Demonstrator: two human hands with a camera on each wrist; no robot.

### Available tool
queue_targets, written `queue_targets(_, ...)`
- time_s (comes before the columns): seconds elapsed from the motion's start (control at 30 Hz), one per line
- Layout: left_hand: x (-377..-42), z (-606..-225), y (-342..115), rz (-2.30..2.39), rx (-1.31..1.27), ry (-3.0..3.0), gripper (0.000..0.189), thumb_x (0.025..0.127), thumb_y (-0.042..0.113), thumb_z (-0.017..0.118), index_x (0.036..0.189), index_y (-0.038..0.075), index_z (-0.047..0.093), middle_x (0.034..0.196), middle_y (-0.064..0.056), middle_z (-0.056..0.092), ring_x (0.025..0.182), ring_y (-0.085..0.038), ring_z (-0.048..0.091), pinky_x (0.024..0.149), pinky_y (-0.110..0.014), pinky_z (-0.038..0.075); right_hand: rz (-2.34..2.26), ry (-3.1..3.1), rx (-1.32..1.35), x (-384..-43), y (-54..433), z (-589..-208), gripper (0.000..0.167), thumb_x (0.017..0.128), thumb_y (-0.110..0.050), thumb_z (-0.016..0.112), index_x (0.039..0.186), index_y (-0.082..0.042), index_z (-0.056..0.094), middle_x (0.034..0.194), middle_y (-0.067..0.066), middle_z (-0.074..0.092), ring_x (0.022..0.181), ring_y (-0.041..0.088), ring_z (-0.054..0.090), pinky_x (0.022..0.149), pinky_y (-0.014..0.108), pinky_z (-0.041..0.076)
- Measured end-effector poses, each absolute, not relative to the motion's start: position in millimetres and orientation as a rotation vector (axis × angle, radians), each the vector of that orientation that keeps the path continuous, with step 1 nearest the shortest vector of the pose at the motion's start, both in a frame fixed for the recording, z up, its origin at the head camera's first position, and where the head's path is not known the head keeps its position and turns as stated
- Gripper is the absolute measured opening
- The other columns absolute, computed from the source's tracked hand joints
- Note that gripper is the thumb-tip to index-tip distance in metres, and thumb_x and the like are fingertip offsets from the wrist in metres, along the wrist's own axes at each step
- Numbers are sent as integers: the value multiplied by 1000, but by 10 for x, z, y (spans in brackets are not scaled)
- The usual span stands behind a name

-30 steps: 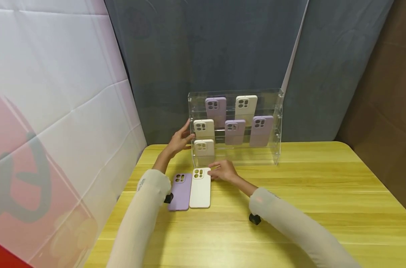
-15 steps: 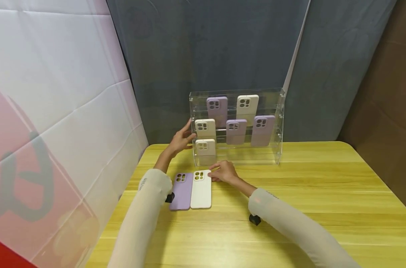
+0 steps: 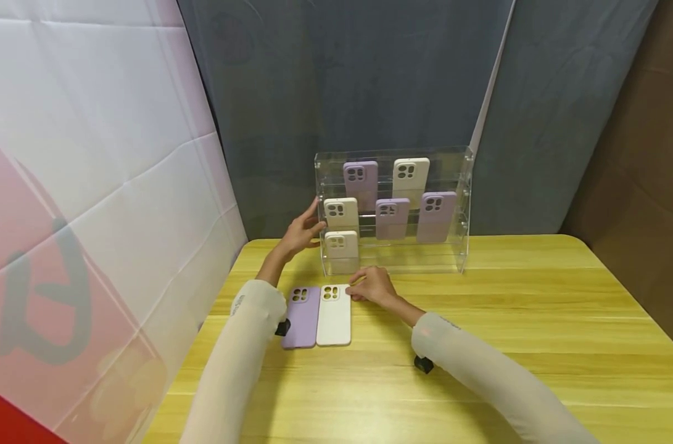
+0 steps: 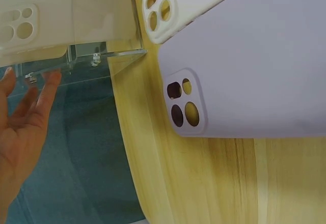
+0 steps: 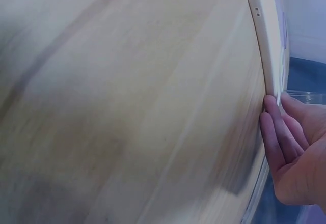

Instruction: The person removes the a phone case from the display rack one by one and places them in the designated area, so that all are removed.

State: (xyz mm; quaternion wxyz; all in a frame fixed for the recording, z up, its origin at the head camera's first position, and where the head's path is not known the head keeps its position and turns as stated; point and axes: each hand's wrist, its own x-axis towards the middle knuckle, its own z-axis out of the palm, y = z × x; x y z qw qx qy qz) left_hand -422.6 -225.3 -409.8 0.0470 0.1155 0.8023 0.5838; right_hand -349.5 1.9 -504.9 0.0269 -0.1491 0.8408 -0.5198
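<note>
My right hand (image 3: 374, 286) pinches the top right corner of a white phone case (image 3: 334, 320), which lies on the table. In the right wrist view, the thumb and fingers (image 5: 277, 132) meet at the end of that case. Side by side with it, on its left, lies a purple phone case (image 3: 301, 317), partly covered by the left sleeve. My left hand (image 3: 301, 233) touches the left side of a clear acrylic display stand (image 3: 408, 262). Its fingers (image 4: 47, 94) reach along the side panel, fairly straight in the left wrist view.
On the stand's tiers rest several more cases, among them a purple case (image 3: 361, 182), a white case (image 3: 411, 176) and a low white case (image 3: 342, 246). A grey curtain (image 3: 342, 74) hangs behind the wooden table (image 3: 514, 320). A pale printed sheet (image 3: 119, 185) borders the left.
The far end of the white case has come down slightly toward the table, with the right hand still at its corner. My left hand stays at the stand. The view shifted a little.
</note>
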Motion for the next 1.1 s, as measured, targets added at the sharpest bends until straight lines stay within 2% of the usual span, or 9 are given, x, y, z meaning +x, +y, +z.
queue_targets(0.2, -4192, -4121, -2277, 1791, 360, 2453, 76, 109, 18, 57, 165, 44, 15, 167, -28, 21, 153, -40, 28, 101, -61, 53, -1599, 2586, -505, -3472, 37, -5029, 25, 85, -8, 87, 105, 4, 79, 73, 11, 77, 63, 29, 76, 51, 28, 61)
queue_targets(0.33, -4199, -4141, -2282, 1811, 364, 2439, 76, 109, 16, 57, 166, 43, 14, 167, -29, 20, 153, -41, 28, 102, -63, 51, -1541, 2670, -518, -3466, 52, -4963, 25, 85, -11, 88, 105, 1, 79, 80, 12, 78, 68, 26, 77, 51, 25, 59)
queue_targets(0.43, -4202, -4146, -2279, 1818, 361, 2430, 76, 109, 15, 57, 166, 42, 14, 167, -29, 20, 154, -41, 27, 102, -64, 51, -1529, 2712, -533, -3482, 71, -4919, 26, 84, -12, 88, 105, 0, 80, 87, 13, 79, 74, 22, 78, 55, 24, 61)
queue_targets(0.6, -4200, -4143, -2275, 1808, 357, 2436, 76, 109, 15, 56, 165, 43, 14, 168, -28, 21, 154, -40, 28, 101, -63, 52, -1564, 2746, -584, -3528, 101, -4843, 27, 86, -9, 86, 110, 1, 79, 93, 15, 79, 80, 24, 79, 58, 24, 62)
queue_targets(0.77, -4213, -4137, -2270, 1808, 356, 2428, 76, 109, 17, 57, 165, 44, 14, 168, -26, 19, 154, -39, 26, 102, -64, 51, -1586, 2795, -584, -3584, 120, -4746, 26, 86, -6, 86, 110, -1, 79, 94, 14, 79, 81, 25, 79, 47, 18, 51)
queue_targets(0.83, -4217, -4129, -2269, 1819, 350, 2413, 76, 109, 16, 57, 165, 44, 14, 169, -26, 18, 155, -38, 24, 103, -65, 49, -1588, 2821, -592, -3612, 126, -4705, 26, 86, -6, 86, 110, -2, 80, 95, 14, 79, 84, 24, 79, 48, 16, 50)
queue_targets(1.0, -4199, -4060, -2257, 1849, 328, 2355, 77, 109, 11, 55, 166, 39, 13, 169, -26, 14, 156, -39, 20, 107, -69, 44, -1617, 2837, -604, -3664, 145, -4601, 26, 87, -8, 85, 111, -2, 79, 98, 15, 79, 87, 26, 78, 63, 24, 62)
queue_targets(1.1, -4149, -3978, -2233, 1845, 322, 2336, 77, 108, 9, 55, 167, 35, 12, 169, -28, 14, 156, -41, 20, 107, -70, 43, -1626, 2849, -593, -3692, 165, -4552, 24, 87, -9, 86, 108, -2, 80, 98, 15, 79, 87, 27, 78, 67, 29, 64)
